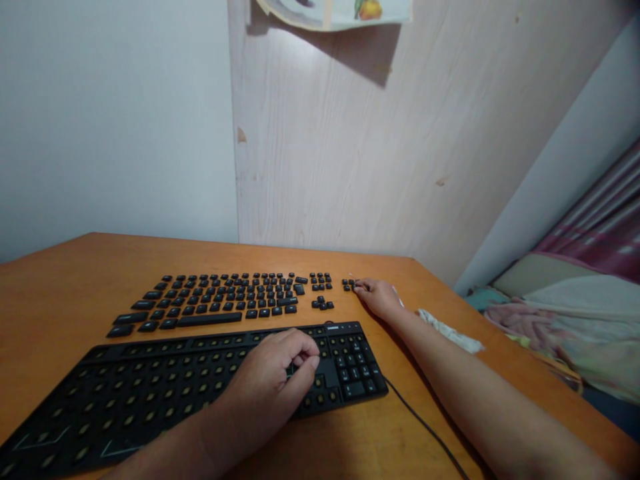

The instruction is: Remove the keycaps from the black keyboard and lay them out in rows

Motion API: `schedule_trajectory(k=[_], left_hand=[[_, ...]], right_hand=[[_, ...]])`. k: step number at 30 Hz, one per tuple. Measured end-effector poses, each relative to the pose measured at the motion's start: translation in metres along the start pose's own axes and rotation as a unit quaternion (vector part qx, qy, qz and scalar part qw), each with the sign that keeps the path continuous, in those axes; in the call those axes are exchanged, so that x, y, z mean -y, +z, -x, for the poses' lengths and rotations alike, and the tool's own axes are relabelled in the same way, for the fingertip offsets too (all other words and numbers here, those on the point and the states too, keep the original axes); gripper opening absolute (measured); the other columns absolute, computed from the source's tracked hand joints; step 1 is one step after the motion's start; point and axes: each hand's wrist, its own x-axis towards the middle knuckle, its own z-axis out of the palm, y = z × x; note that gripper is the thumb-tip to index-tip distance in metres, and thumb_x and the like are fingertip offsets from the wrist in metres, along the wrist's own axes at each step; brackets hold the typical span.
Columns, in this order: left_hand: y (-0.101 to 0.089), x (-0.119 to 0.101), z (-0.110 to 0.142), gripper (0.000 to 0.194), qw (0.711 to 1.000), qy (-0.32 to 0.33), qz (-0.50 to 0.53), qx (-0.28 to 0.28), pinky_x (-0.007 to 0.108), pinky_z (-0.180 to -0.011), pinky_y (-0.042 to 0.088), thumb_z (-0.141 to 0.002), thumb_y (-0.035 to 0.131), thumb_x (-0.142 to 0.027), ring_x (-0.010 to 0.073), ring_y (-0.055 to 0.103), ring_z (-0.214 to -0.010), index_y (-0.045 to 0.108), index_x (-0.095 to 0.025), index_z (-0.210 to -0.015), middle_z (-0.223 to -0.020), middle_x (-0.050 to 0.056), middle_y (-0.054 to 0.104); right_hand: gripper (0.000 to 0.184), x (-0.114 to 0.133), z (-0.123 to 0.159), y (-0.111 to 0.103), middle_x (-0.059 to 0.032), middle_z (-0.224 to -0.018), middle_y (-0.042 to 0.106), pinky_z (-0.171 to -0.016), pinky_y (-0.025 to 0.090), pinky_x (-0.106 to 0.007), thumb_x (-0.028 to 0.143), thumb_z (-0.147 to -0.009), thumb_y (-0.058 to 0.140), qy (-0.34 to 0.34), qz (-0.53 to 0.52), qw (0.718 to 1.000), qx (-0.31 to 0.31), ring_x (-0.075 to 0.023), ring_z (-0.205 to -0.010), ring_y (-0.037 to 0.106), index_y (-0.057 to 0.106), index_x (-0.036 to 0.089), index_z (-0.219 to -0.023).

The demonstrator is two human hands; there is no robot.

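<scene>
A black keyboard (327, 373) lies across the near part of the desk. Most of its key positions are bare with pale stems, while keycaps sit on much of its number pad (356, 367). Over its right-middle part is my left hand (280, 370), fingers curled and thumb pressed to the forefinger; whatever is in that pinch is hidden. My right hand (379, 297) reaches to the far side, its fingertips closed at a black keycap (354, 283) in a small group. Loose keycaps (235, 298) lie in rows behind the keyboard, with a long space bar (210, 319) in front.
The keyboard's cable (425, 423) runs off the right side toward the near edge. A crumpled white cloth (450, 331) lies beside my right forearm on the wooden desk (55, 283). A wall stands behind the desk; bedding (560, 300) is at the right.
</scene>
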Motion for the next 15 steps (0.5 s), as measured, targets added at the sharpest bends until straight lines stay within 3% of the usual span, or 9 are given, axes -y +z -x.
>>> schedule_trajectory(k=[15], left_hand=[[-0.0015,-0.0025,-0.0003,0.012,1.000,-0.005,0.000,0.006,0.027,-0.072,0.041,-0.091,0.051,-0.025,0.0151,0.058,-0.078,0.061,-0.022,-0.084,-0.081,-0.001,0.064]], right_hand=[[0.031,0.0087,0.0042,-0.0057,-0.0009,-0.111,0.074,-0.087,0.045,-0.035,0.044,-0.092,0.051,0.017,0.022,1.000,0.013,-0.0242,-0.105,0.066,0.071,0.034,-0.113]])
